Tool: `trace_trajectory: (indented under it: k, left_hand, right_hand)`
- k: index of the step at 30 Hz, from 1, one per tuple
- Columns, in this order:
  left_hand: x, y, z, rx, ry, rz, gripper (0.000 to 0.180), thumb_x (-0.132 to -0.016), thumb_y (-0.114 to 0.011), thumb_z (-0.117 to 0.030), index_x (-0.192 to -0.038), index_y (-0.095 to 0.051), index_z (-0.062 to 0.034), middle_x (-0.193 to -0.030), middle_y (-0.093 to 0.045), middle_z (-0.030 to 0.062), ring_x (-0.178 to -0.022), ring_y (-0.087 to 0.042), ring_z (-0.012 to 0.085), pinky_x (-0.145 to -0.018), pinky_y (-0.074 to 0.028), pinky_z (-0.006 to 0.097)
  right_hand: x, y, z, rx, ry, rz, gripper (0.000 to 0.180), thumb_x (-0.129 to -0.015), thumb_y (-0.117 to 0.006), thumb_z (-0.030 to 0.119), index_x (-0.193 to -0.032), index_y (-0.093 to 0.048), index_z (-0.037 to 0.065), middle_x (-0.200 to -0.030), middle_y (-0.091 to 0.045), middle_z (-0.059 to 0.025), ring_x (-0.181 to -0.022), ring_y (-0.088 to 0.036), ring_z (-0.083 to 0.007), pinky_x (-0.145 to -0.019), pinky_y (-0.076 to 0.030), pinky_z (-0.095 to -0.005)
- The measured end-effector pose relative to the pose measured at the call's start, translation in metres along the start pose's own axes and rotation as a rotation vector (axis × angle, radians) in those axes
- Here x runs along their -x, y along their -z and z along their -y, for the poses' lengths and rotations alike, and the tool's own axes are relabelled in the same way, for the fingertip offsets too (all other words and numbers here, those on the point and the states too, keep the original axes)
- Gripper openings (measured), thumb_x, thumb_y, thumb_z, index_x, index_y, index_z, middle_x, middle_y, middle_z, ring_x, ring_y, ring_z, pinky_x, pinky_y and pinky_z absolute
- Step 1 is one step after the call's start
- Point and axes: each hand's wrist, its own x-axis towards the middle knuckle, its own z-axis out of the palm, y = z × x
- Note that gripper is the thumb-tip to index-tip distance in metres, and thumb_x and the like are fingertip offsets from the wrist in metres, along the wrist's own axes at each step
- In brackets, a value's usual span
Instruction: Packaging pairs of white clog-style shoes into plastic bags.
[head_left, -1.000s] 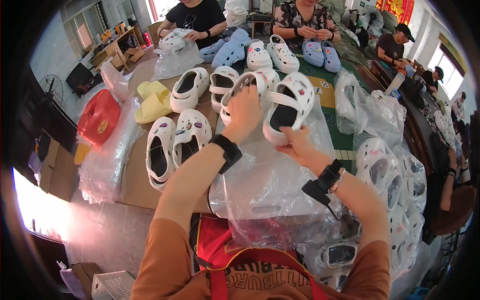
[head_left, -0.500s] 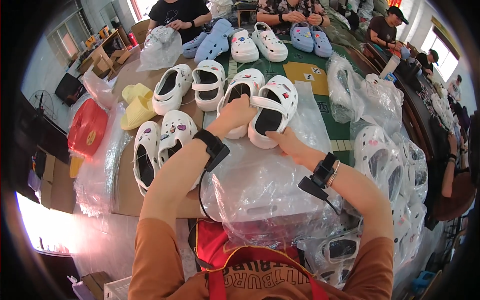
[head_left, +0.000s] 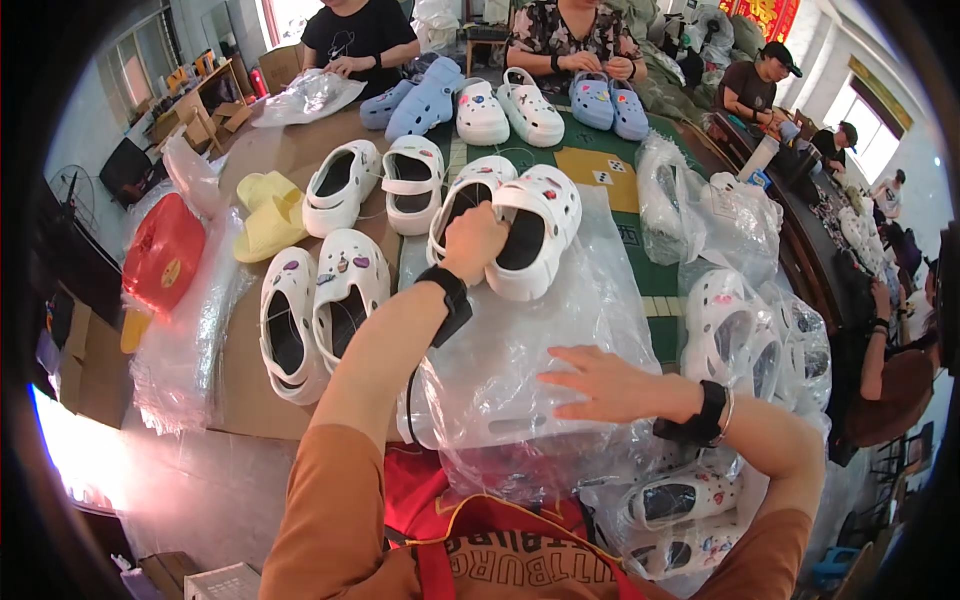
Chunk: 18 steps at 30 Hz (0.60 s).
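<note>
My left hand [head_left: 472, 240] grips a pair of white clogs [head_left: 535, 225] with small charms, held side by side above the table. My right hand [head_left: 600, 382] lies flat with fingers spread on a stack of clear plastic bags [head_left: 520, 360] in front of me, holding nothing. Both wrists wear black bands. The clogs rest at the far end of the plastic stack.
Another white charm-decorated pair [head_left: 315, 305] lies to the left on brown cardboard [head_left: 240, 380], with more white clogs [head_left: 375, 185], yellow slippers [head_left: 265, 212] and blue clogs [head_left: 425, 100] beyond. Bagged clogs [head_left: 745, 340] pile up at right. A red bag [head_left: 165, 250] sits far left. Other people work across the table.
My right hand has let go of the clog and dropped down onto the plastic bags. My left hand still holds the pair near the same spot.
</note>
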Motion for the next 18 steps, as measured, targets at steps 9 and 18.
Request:
trace_trajectory:
  k: [9,18]
  left_hand:
    - [-0.016,0.087,0.013,0.607,-0.308,-0.307,0.031,-0.079,-0.057,-0.025,-0.097,-0.063,-0.0006,-0.086,-0.063,0.0163,-0.072,-0.062,0.0258,-0.069,-0.048,0.033]
    - [0.059,0.191,0.029,0.493,-0.294,-0.127,0.032,-0.079,-0.056,-0.021,-0.096,-0.062,0.0049,-0.086,-0.063,0.0125,-0.069,-0.060,0.0180,-0.063,-0.046,0.027]
  right_hand:
    - [-0.007,-0.024,-0.045,0.290,-0.284,-0.052,0.061,-0.087,-0.035,0.053,-0.138,-0.026,0.021,-0.145,-0.011,-0.0176,-0.133,-0.012,-0.0393,-0.102,-0.011,-0.0598]
    - [-0.066,0.000,-0.100,0.316,-0.514,-0.154,0.059,-0.087,-0.037,0.050,-0.138,-0.024,0.022,-0.145,-0.014,-0.0158,-0.132,-0.015,-0.0387,-0.102,-0.014,-0.0595]
